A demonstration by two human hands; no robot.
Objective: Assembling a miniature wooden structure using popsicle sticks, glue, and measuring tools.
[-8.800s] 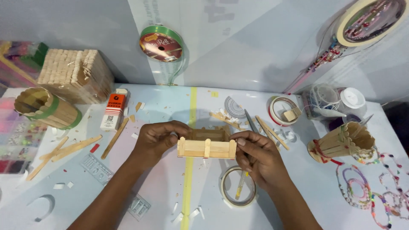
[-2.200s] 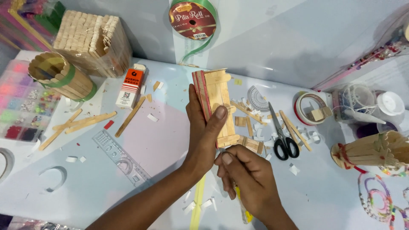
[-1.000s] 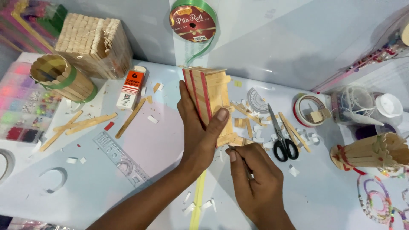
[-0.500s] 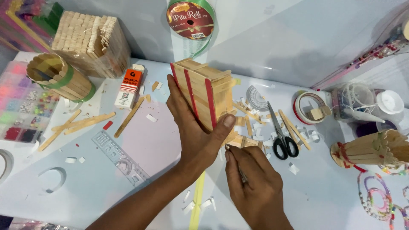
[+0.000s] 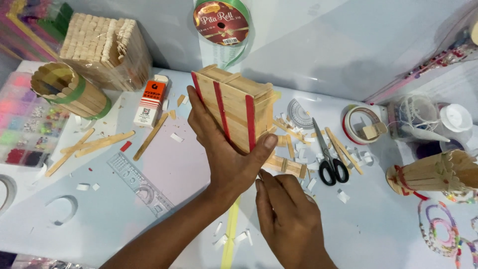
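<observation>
Several containers ring the white table [image 5: 124, 219]: a round stick-built cup [image 5: 69, 89] banded in green lies tipped at the far left, its inside dark, with a square box of wooden sticks [image 5: 107, 47] behind it and a clear bead tray [image 5: 22, 119] of coloured beads at the left edge. On the right, clear plastic jars [image 5: 423, 119] hold thread and small bits, and a second stick cup [image 5: 438, 172] tied in red lies on its side. The left hand [image 5: 224, 154] holds up a flat stick panel [image 5: 234, 107] with three red strips, tilted above the middle of the table; its fingers lie spread along the left edge and the thumb presses the near right corner. The right hand [image 5: 289, 219] sits just below, fingers curled close together and resting on the table near a small stick piece [image 5: 284, 164]; I cannot tell whether it pinches anything. Black scissors [image 5: 328, 157] lie just right of that piece, and an orange glue bottle [image 5: 149, 102] lies to the left.
</observation>
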